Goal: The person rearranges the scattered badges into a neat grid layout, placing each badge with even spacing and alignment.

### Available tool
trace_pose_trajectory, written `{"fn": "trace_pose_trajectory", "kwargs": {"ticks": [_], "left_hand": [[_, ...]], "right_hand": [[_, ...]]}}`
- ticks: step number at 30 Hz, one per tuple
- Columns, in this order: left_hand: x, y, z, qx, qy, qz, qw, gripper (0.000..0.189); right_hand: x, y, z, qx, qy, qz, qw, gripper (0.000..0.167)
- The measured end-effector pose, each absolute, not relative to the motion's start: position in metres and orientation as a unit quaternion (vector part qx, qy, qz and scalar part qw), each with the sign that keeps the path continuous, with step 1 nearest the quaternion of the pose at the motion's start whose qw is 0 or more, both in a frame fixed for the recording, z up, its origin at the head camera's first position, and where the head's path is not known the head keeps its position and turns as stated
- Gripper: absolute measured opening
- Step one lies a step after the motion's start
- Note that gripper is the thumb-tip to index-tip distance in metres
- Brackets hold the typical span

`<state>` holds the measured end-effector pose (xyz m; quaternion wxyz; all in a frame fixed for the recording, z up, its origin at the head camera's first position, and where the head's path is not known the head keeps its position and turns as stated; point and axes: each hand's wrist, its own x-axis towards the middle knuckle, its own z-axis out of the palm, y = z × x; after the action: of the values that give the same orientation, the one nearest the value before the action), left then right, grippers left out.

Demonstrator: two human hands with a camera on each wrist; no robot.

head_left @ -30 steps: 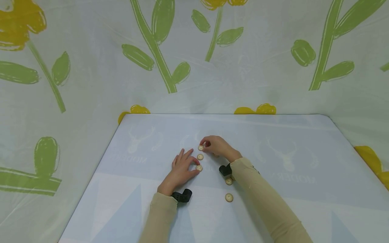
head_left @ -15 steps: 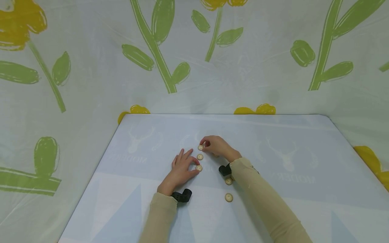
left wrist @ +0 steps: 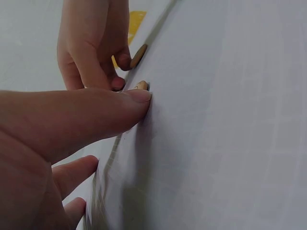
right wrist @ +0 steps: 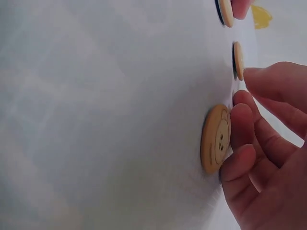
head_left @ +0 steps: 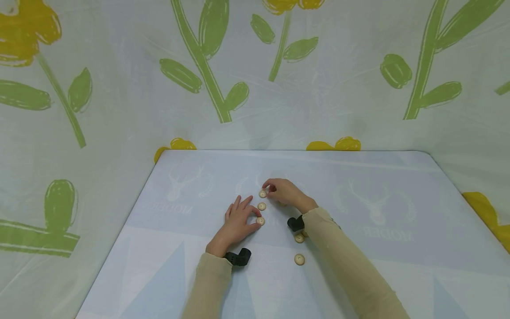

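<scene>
Three round pale wooden buttons form a near-vertical column on the table in the head view. My left hand (head_left: 236,223) pinches the nearest button (head_left: 260,221) between thumb and index finger, its other fingers spread on the table. My right hand (head_left: 284,193) has thumb and index finger on the farthest button (head_left: 262,194). Between these two lies the middle button (head_left: 261,206), untouched. Another button (right wrist: 217,139) sits against the curled fingers of my right hand in the right wrist view. Past my left thumb, the left wrist view shows a button (left wrist: 139,56) beside the right hand's fingers.
Two more buttons show near my right forearm, one loose button (head_left: 299,259) in front and another button (head_left: 299,238) by the wrist, with a further one partly hidden behind it. The pale patterned table (head_left: 159,266) meets a flowered cloth backdrop (head_left: 318,102).
</scene>
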<state>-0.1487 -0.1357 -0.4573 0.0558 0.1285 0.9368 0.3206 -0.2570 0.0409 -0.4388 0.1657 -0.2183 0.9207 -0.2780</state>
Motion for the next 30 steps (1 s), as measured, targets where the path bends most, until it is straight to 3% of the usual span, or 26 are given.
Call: {"fn": "trace_pose_trajectory", "kwargs": {"ticks": [9, 30], "left_hand": [[-0.148, -0.136, -0.456, 0.132, 0.936, 0.322, 0.053, 0.013], [-0.147, -0.135, -0.456, 0.132, 0.939, 0.315, 0.051, 0.013]], "right_hand": [[-0.255, 0.06, -0.432, -0.217, 0.925, -0.287, 0.123, 0.025], [-0.226, 0.088, -0.423, -0.248, 0.912, -0.318, 0.082, 0.023]]}}
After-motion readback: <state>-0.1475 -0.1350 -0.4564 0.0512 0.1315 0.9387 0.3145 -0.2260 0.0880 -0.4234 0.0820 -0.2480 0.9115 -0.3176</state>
